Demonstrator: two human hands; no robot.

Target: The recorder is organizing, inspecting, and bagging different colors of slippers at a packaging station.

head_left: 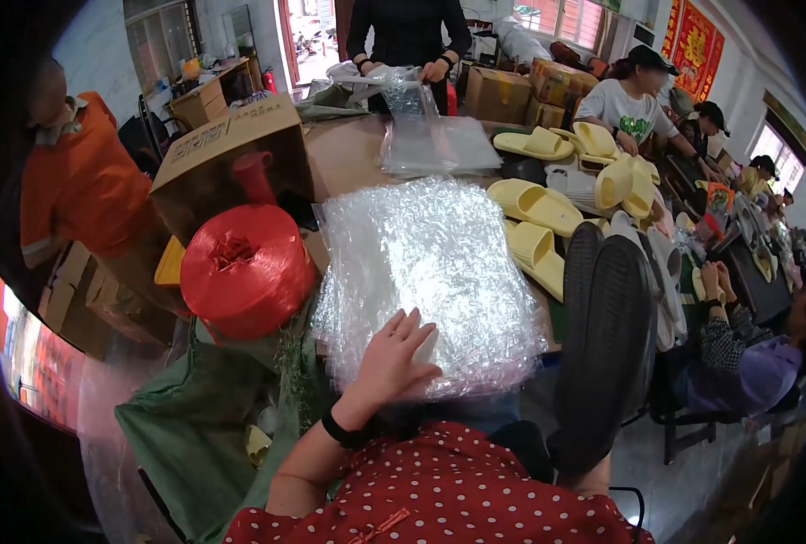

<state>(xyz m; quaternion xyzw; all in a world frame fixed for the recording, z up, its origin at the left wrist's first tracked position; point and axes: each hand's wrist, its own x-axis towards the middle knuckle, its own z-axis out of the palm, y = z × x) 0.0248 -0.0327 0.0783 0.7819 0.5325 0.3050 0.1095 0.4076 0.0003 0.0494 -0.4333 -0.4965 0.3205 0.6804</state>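
My left hand [394, 358] lies with its fingers stretched out on a thick stack of clear plastic bags [421, 263], at the near edge of the table. At the right, a pair of black slippers [602, 335] is held upright, soles turned outward. My right hand [592, 475] grips them at their lower end; its fingers are hidden behind the soles. Yellow slippers [537, 207] lie just beyond, and grey ones [664, 272] sit beside the black pair.
A big roll of red plastic twine [249, 272] stands left of the bags, before an open cardboard box [231, 145]. Green sacking [194, 426] hangs at the lower left. Across the table a person in black [409, 41] handles clear bags [439, 145]. Other people work along the right.
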